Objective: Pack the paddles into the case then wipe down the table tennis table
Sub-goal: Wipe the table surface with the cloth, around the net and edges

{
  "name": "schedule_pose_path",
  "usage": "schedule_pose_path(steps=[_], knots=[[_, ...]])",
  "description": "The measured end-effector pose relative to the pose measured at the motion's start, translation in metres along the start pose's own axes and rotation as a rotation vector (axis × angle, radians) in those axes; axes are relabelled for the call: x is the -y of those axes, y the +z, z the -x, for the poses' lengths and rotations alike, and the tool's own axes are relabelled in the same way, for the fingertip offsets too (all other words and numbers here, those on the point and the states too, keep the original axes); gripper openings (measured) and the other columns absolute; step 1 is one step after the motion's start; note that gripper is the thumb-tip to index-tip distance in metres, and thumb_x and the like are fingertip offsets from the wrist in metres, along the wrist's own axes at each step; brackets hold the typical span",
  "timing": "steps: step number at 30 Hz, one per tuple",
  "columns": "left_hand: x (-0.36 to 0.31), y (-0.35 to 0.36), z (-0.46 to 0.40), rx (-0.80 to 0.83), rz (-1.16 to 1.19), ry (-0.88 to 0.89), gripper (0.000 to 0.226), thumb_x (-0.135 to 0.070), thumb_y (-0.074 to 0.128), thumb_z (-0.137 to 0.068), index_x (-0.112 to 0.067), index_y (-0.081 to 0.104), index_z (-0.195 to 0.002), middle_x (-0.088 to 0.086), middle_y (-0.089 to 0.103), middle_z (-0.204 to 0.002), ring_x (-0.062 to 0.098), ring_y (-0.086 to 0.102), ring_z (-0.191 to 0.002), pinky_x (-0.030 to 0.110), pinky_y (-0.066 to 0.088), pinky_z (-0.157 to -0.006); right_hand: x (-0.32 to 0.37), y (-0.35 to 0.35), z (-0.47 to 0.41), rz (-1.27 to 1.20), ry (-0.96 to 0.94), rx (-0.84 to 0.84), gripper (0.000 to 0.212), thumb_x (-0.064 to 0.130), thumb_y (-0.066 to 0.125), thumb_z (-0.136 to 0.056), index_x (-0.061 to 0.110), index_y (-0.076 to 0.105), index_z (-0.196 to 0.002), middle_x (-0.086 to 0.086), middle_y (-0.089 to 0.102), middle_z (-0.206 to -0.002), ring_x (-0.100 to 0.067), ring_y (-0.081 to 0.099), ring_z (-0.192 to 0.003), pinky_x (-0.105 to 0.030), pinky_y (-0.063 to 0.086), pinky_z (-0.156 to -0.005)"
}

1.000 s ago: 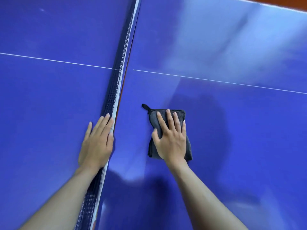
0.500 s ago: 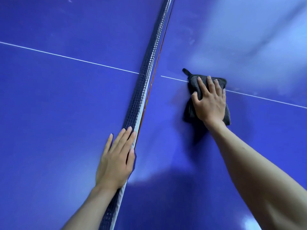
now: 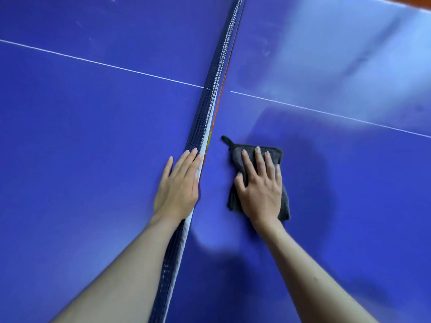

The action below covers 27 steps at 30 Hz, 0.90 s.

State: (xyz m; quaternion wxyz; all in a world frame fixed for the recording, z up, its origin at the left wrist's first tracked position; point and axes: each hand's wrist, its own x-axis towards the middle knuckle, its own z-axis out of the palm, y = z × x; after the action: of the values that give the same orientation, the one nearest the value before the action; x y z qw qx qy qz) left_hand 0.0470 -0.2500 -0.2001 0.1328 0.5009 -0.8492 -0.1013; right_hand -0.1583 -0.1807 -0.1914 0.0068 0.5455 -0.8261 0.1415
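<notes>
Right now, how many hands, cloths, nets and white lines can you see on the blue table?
Hands: 2, the left hand flat beside the net, the right hand pressing on the cloth
Cloths: 1, a dark grey cloth
Nets: 1, the net
White lines: 1, the white line crossing the table under the net
Total: 5

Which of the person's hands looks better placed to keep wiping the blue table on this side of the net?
The right hand. It lies flat on the grey cloth on the table, right of the net. The left hand holds nothing and rests against the net.
</notes>
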Motion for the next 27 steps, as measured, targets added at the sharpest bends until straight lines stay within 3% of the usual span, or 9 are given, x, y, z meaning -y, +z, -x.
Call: schedule_pose_path(steps=[6, 11, 19, 27], knots=[[0.002, -0.002, 0.000, 0.015, -0.009, 0.013, 0.051, -0.018, 0.030, -0.110, -0.017, 0.032, -0.161, -0.003, 0.030, -0.168, 0.014, 0.022, -0.157, 0.046, 0.016, -0.128, 0.042, -0.008, 0.120, 0.021, -0.024, -0.017, 0.062, 0.036, 0.055, -0.094, 0.033, 0.048, -0.156, -0.002, 0.040, -0.166, -0.024, 0.033, -0.156, -0.053, 0.030, -0.124], [0.000, -0.004, 0.001, 0.007, 0.037, 0.002, 0.060, -0.007, 0.042, -0.105, -0.017, 0.027, -0.162, -0.003, 0.029, -0.169, 0.012, 0.020, -0.157, 0.046, 0.016, -0.129, 0.046, -0.011, 0.133, 0.026, 0.004, 0.053, 0.066, 0.039, 0.054, -0.091, 0.036, 0.045, -0.157, 0.002, 0.035, -0.168, -0.023, 0.031, -0.156, -0.051, 0.028, -0.126], [0.000, -0.001, 0.000, 0.009, 0.031, -0.027, 0.055, -0.020, 0.025, -0.106, -0.013, 0.033, -0.161, -0.002, 0.032, -0.167, 0.014, 0.025, -0.156, 0.047, 0.021, -0.127, 0.034, 0.012, 0.006, -0.014, 0.015, -0.052, 0.062, 0.040, 0.055, -0.094, 0.037, 0.049, -0.155, 0.001, 0.040, -0.166, -0.025, 0.034, -0.155, -0.051, 0.025, -0.127], [-0.001, -0.001, 0.001, 0.011, 0.032, -0.026, 0.057, -0.015, 0.040, -0.103, -0.013, 0.035, -0.160, -0.003, 0.031, -0.167, 0.014, 0.025, -0.156, 0.048, 0.023, -0.126, 0.021, 0.035, -0.149, 0.004, 0.104, 0.017, 0.064, 0.050, 0.041, -0.094, 0.039, 0.043, -0.158, 0.000, 0.030, -0.171, -0.026, 0.021, -0.159, -0.057, 0.011, -0.128]])
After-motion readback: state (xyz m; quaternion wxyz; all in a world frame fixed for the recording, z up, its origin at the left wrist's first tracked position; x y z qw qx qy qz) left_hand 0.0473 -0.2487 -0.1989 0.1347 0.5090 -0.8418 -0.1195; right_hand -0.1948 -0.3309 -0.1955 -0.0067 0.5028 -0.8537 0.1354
